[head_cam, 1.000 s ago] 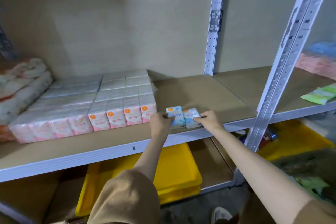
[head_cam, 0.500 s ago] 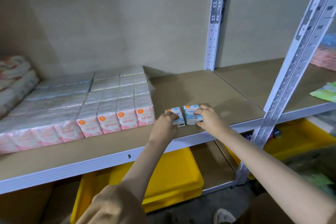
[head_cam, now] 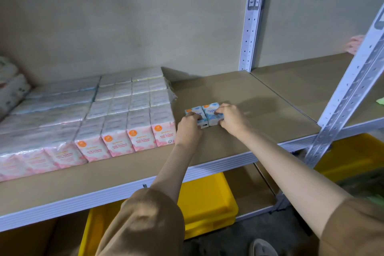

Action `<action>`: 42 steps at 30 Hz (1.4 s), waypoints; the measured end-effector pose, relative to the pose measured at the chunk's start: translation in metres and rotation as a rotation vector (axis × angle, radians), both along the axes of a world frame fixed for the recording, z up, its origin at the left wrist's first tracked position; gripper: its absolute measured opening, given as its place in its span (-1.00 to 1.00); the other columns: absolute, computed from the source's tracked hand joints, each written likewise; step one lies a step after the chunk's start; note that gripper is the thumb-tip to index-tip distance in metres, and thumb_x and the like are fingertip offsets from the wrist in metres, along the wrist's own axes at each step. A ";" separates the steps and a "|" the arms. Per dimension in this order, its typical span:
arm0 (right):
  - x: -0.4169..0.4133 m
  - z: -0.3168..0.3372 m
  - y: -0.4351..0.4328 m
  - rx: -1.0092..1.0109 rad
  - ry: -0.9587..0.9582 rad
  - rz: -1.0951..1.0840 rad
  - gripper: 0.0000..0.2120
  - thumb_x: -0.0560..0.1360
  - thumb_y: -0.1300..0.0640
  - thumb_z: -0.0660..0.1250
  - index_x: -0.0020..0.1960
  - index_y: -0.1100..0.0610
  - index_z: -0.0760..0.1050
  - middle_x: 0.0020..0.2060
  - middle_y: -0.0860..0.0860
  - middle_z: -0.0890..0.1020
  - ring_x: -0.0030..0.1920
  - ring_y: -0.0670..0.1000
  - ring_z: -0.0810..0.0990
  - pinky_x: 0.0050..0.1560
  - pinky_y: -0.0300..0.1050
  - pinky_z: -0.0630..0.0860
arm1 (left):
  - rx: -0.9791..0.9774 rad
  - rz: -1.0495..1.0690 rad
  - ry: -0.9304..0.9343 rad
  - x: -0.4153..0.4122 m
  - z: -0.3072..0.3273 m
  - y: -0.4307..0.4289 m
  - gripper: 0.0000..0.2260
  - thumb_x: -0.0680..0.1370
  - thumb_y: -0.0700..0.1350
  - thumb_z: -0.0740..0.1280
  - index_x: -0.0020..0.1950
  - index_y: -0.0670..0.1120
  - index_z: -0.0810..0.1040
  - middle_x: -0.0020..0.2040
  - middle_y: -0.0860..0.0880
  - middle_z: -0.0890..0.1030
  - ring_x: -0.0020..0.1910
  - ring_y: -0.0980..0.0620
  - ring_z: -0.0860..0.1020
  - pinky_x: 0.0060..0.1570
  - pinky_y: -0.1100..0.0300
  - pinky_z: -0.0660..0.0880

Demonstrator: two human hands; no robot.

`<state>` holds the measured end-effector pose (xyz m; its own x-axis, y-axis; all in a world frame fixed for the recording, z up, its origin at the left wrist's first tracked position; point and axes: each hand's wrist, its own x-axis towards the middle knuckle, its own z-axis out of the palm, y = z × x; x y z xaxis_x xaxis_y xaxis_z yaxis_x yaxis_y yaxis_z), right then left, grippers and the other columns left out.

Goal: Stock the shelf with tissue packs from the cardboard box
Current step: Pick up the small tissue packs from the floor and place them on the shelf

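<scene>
My left hand (head_cam: 188,125) and right hand (head_cam: 232,118) clamp fingers on two glossy, boxy blue packs (head_cam: 211,110) beside pink packs (head_cam: 141,139).

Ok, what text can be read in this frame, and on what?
"ROSE SCENTED MINI TISSUE": pink packs, front.
"10": orange dot, same packs.
Brand word under the dot: too blurred.
"FRAGRANCE", "FREE": blue packs; rest hidden under left hand and right hand.

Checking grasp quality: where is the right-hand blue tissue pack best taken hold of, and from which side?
Probably pinch the front and back faces of the right blue pack from above: it stands upright, with its left side flush against the left blue pack.
</scene>
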<state>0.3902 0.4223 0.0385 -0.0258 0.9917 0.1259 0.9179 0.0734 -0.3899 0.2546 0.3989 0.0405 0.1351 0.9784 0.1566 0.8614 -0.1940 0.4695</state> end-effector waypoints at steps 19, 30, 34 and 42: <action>0.007 0.018 -0.007 -0.034 -0.104 0.049 -0.62 0.45 0.26 0.35 0.26 0.22 0.48 0.21 0.16 0.48 0.17 0.18 0.51 0.18 -0.01 0.49 | -0.041 -0.045 0.260 0.000 0.020 0.005 -0.63 0.52 -0.33 0.21 0.34 -0.25 0.40 0.31 -0.21 0.43 0.29 -0.17 0.43 0.24 0.02 0.43; 0.013 0.039 -0.112 -0.041 -0.043 0.136 -0.66 0.46 0.22 0.36 0.23 0.24 0.52 0.16 0.18 0.58 0.14 0.13 0.54 0.12 -0.10 0.45 | 0.021 -0.167 0.235 -0.010 0.023 -0.087 -0.68 0.54 -0.26 0.21 0.30 -0.17 0.46 0.30 -0.15 0.49 0.24 -0.16 0.48 0.17 0.01 0.46; 0.011 0.028 -0.156 -0.045 -0.061 0.148 -0.66 0.48 0.15 0.34 0.24 0.19 0.51 0.16 0.12 0.58 0.15 0.11 0.53 0.12 -0.08 0.45 | 0.051 -0.191 0.219 -0.013 0.013 -0.131 -0.70 0.56 -0.23 0.20 0.29 -0.15 0.47 0.29 -0.12 0.50 0.25 -0.12 0.47 0.15 0.04 0.45; 0.000 -0.032 -0.211 -0.166 0.039 0.151 -0.66 0.47 0.11 0.37 0.22 0.17 0.53 0.16 0.09 0.59 0.17 0.07 0.54 0.07 -0.10 0.47 | -0.036 -0.191 0.166 -0.012 -0.045 -0.185 -0.73 0.57 -0.20 0.20 0.25 -0.14 0.50 0.26 -0.09 0.53 0.23 -0.08 0.50 0.13 0.10 0.48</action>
<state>0.3905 0.2117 0.0067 -0.1735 0.9842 -0.0345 0.8856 0.1406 -0.4427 0.2423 0.2137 -0.0042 0.3390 0.9371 0.0827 0.8766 -0.3466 0.3340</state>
